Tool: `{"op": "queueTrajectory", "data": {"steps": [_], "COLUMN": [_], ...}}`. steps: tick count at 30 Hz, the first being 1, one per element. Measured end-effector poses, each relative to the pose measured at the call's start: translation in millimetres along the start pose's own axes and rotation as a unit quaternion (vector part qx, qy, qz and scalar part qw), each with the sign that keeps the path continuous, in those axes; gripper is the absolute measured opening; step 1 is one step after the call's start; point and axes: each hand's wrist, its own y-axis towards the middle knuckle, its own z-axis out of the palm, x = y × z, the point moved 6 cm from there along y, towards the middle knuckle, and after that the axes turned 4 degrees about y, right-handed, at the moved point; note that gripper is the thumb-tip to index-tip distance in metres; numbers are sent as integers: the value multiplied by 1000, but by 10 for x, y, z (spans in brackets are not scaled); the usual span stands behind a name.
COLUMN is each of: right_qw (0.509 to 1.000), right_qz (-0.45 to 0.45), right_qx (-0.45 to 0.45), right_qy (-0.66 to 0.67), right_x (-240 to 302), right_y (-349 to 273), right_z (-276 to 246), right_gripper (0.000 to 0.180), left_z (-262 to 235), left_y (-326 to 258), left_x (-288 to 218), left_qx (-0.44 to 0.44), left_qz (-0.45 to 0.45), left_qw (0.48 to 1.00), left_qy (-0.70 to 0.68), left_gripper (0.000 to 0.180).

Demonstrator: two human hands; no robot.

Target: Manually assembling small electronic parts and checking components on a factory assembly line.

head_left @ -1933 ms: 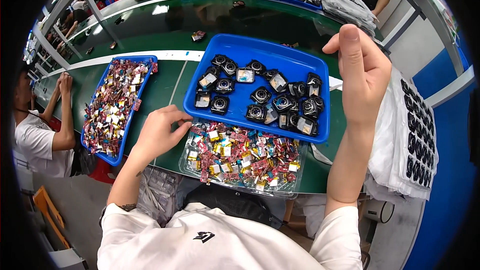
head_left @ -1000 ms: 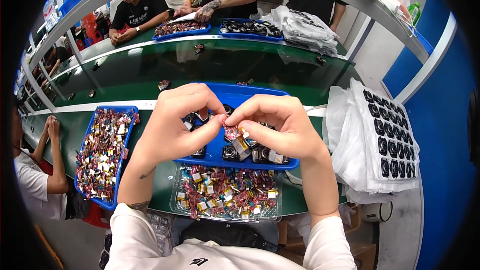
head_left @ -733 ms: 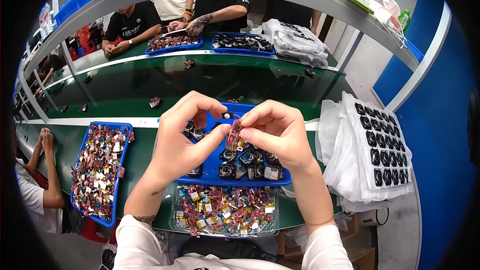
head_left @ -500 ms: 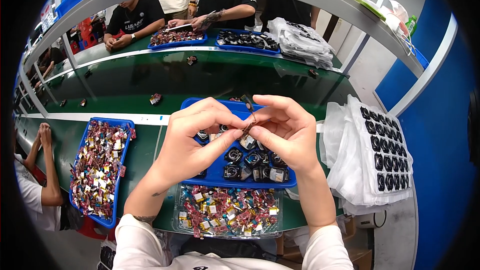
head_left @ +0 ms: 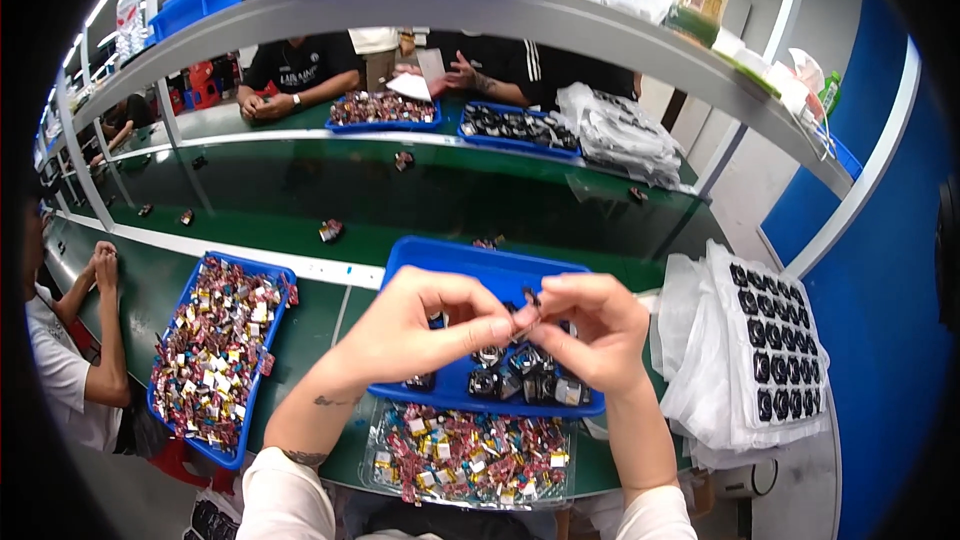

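My left hand (head_left: 420, 330) and my right hand (head_left: 590, 330) meet above a blue tray (head_left: 470, 260) and pinch one small dark part with thin wires (head_left: 527, 303) between their fingertips. Several small black square parts (head_left: 510, 380) lie in the tray under my hands. Nearer to me, a clear tray (head_left: 375, 460) holds a heap of small red, yellow and white wired pieces (head_left: 470, 445).
A second blue tray (head_left: 160, 420) of colourful pieces lies at my left on the green bench (head_left: 330, 315). White bagged sheets of black parts (head_left: 780, 350) sit at my right. A person's arm (head_left: 100, 340) rests at the left edge. Other people work at trays across the bench, under a grey shelf (head_left: 500, 20).
My right hand came down from high on the right and my left rose from the clear tray; both now meet over the blue tray, pinching the small part. The view tilted upward.
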Motion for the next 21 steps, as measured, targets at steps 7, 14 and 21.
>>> {"op": "queueTrajectory", "data": {"steps": [7,14,21], "right_qw": [999,996,971], "right_qz": [33,40,55], "right_qx": [8,-44,-185], "right_qy": [17,69,143], "right_x": [-18,-69,-129], "right_y": [-93,-76,-50], "right_z": [64,5,-44], "right_gripper": [47,54,60], "left_z": [42,-6,-26], "left_y": [-44,-17,-54], "left_x": [204,100,-245], "left_qx": [81,55,-140], "left_qz": [-63,-29,294], "left_qw": [992,998,913], "left_qy": [-79,-30,246], "left_gripper": [15,14,8]}}
